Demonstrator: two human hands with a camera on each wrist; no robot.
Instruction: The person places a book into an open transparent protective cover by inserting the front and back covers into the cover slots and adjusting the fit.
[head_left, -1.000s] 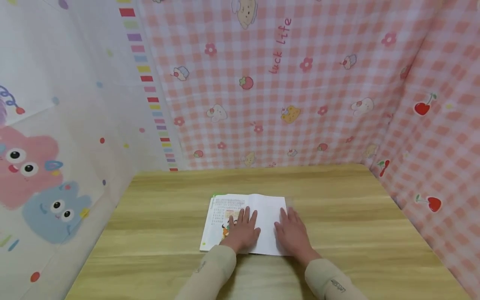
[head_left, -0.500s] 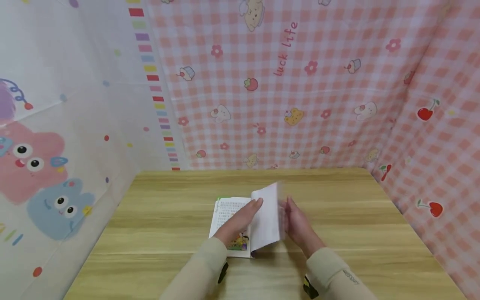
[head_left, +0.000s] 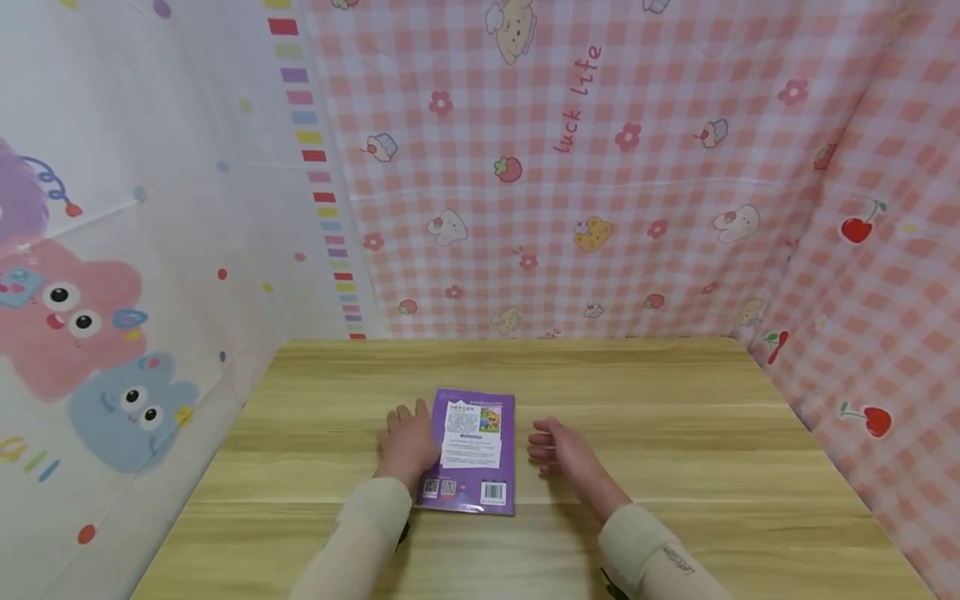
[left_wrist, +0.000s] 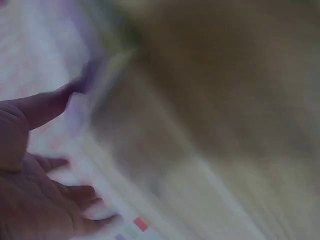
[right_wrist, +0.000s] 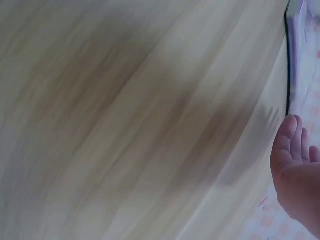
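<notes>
A closed purple book (head_left: 471,454) lies on the table with its back cover up, showing a white text panel, a small picture and a barcode. My left hand (head_left: 408,446) is at the book's left edge, fingers extended and spread. In the left wrist view, blurred, the left thumb (left_wrist: 47,107) reaches the book's purple edge while the other fingers stay apart from it. To the right of the book, across a small gap, is my right hand (head_left: 568,457), its fingers loosely bent and holding nothing. The right wrist view shows the book's side (right_wrist: 295,65) beyond those fingertips.
The wood-grain table (head_left: 675,400) extends around the book on all sides. A pink checked cloth (head_left: 555,192) hangs behind it and continues on the right; a white cloth with cartoon figures (head_left: 187,208) hangs on the left.
The book lay spread, both hands on its pages. Its right-hand part was lifted and turned leftward, and now it is closed with the back cover up. The hands have moved apart.
</notes>
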